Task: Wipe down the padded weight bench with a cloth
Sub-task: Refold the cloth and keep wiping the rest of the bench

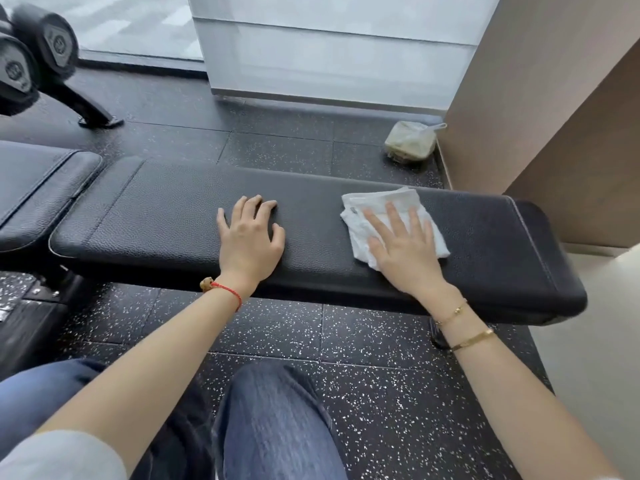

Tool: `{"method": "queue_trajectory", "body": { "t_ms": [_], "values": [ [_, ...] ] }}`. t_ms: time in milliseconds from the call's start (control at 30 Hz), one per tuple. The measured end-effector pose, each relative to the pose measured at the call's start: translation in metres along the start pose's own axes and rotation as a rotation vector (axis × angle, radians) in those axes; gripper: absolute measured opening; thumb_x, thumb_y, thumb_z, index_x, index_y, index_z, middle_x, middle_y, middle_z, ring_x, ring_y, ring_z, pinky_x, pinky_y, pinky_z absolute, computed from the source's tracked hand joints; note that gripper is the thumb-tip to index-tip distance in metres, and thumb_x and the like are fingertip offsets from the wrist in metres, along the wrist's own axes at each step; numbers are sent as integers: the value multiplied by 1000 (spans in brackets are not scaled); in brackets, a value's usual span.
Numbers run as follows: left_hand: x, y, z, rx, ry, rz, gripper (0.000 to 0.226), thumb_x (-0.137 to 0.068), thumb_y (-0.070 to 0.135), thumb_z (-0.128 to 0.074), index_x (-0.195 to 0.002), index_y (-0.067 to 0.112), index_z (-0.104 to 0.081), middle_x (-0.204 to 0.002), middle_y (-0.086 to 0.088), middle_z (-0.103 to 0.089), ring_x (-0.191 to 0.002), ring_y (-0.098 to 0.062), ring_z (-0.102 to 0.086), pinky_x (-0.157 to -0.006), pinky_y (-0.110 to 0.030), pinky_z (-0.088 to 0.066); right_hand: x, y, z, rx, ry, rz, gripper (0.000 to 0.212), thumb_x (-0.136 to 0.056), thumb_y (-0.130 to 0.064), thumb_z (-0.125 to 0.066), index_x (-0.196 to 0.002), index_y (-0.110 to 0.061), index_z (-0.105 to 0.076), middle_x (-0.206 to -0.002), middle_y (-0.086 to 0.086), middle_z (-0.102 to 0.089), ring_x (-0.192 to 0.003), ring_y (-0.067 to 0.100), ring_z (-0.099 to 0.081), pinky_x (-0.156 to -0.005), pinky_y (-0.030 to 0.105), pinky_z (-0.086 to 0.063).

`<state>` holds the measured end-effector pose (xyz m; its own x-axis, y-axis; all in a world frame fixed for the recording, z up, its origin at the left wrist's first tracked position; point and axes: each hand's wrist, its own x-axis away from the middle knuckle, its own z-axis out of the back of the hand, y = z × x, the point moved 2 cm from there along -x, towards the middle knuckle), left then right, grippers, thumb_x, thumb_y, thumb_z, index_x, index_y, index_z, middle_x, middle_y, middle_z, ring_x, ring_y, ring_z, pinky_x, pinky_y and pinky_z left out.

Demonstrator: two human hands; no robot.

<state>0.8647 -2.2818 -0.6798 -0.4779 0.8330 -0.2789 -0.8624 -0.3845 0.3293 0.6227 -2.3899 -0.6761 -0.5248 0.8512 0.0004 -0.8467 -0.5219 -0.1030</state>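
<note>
A: How far is the wiping judged to be at this moment?

B: It is being carried out, not finished. The white cloth (391, 223) is being pressed flat on the long pad (311, 216) of the bench, toward its right end, by the right hand (403, 252). The fingers of that hand are being kept straight and spread on the cloth; nothing is being gripped by them.

A: And the other hand?

B: The left hand (251, 237) is being rested on the middle of the same pad, with the fingers a little bent and the tips touching the leather. No object is being held in it. It seems the body is being supported by it.

A: What is being left to do?

B: It cannot be told which parts are already wiped, because no wet trace or shine is being shown on the leather. By judgement, the left half of the long pad and the second pad (38, 181) at the left edge are probably still being awaited.

A: Is any writing being seen?

B: Round marks are being shown on the ends of the dumbbells (38, 53) at the top left, but they are being blurred too much to be read. On the cloth and on the bench no label is being made out.
</note>
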Motion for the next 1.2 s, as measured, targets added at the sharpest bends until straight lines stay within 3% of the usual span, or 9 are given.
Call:
{"method": "queue_trajectory", "body": {
  "t_ms": [200, 433, 600, 800, 900, 1067, 1200],
  "values": [
    [2, 2, -2, -30, -20, -9, 47, -95, 29, -44, -141, 19, -46, -153, -6, -39, -146, -26, -25, -120, -58, -10, -45, 41, 12, -57, -87, -289, 54, -102, -47, -20, -153, -48, -4, -166, 0, 3, -149, 40, 7, -118, 56, 11],
    [2, -4, -6, -41, -42, -26, 50, -97, 32, -40, -146, 20, -40, -156, -7, -35, -149, -26, -20, -120, -58, -8, -48, -66, 0, -43, -79, 68, 53, -101, -49, -20, -153, -49, -7, -166, -2, 3, -150, 37, 10, -117, 57, 13],
    [2, -7, -7, -56, -63, -49, 51, -98, 34, -39, -148, 20, -38, -157, -7, -33, -149, -27, -19, -120, -58, -8, -15, -42, -2, -23, -28, 144, 51, -103, -50, -21, -152, -52, -7, -166, -5, 0, -151, 34, 4, -119, 54, 9],
    [4, -6, -5, -64, -65, -52, 51, -99, 34, -38, -149, 20, -36, -158, -8, -32, -149, -28, -19, -120, -59, -8, -15, 52, 10, -5, -65, -244, 53, -102, -49, -18, -153, -50, -3, -166, -5, 4, -150, 36, 4, -119, 53, 8],
    [5, -4, -5, -68, -63, -48, 52, -98, 33, -38, -148, 20, -37, -157, -8, -32, -149, -28, -20, -120, -59, -8, -24, 48, 14, -38, -65, -345, 55, -102, -47, -21, -154, -46, -4, -166, -2, 3, -149, 40, 5, -118, 57, 8],
    [4, -4, -6, -83, -69, -52, 52, -99, 34, -38, -149, 20, -36, -157, -8, -32, -149, -28, -20, -120, -59, -9, -1, -29, 3, -4, -6, -16, 55, -102, -47, -22, -154, -47, -5, -166, -2, 2, -150, 37, 5, -118, 57, 9],
    [3, -6, -7, -97, -82, -55, 53, -99, 35, -36, -150, 21, -34, -158, -8, -30, -149, -28, -18, -120, -59, -8, 31, -31, -3, -33, -13, 161, 51, -102, -52, -15, -151, -54, 0, -165, -8, 4, -151, 30, 9, -119, 51, 12]
  ]
}}
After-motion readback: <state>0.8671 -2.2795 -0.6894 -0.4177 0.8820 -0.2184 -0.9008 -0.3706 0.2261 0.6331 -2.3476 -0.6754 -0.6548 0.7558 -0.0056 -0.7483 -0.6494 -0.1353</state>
